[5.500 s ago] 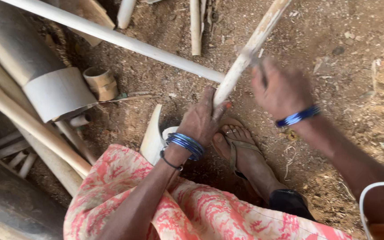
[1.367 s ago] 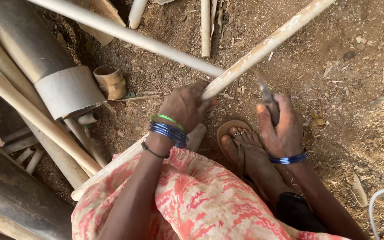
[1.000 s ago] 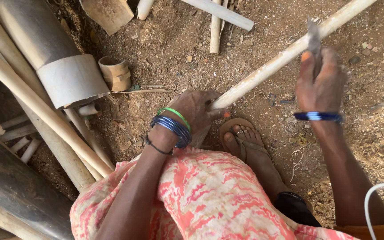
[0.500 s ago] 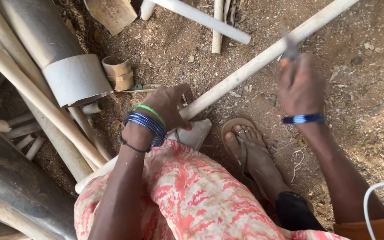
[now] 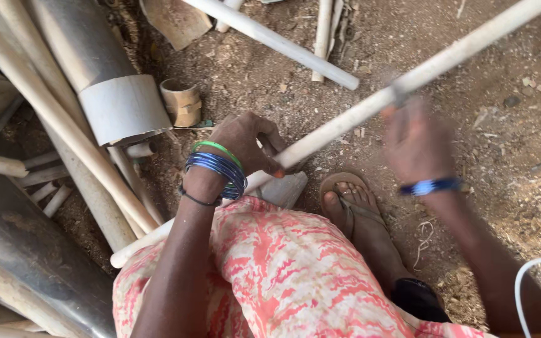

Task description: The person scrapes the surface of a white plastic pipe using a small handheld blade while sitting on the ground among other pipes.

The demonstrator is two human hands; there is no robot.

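Observation:
A long pale peeled pole (image 5: 370, 106) runs from my lap up to the top right corner. My left hand (image 5: 245, 141), with blue and green bangles on the wrist, is closed around it near the middle of the view. My right hand (image 5: 417, 141) is blurred by motion; it grips a small blade (image 5: 399, 94) whose tip rests against the pole. My sandalled foot (image 5: 355, 209) stands on the dirt below the pole. A pink patterned cloth (image 5: 295, 275) covers my lap.
Thick poles and grey pipes (image 5: 64, 125) are stacked at the left. A short cut bamboo ring (image 5: 181, 102) lies beside them. Another pale pole (image 5: 277, 40) and thin sticks (image 5: 322, 34) lie on the dirt at the top. A white cable (image 5: 524, 288) loops at the bottom right.
My left hand has slid the pole down and left across my lap. My right hand with the blade has moved along the pole, and the view shifted slightly.

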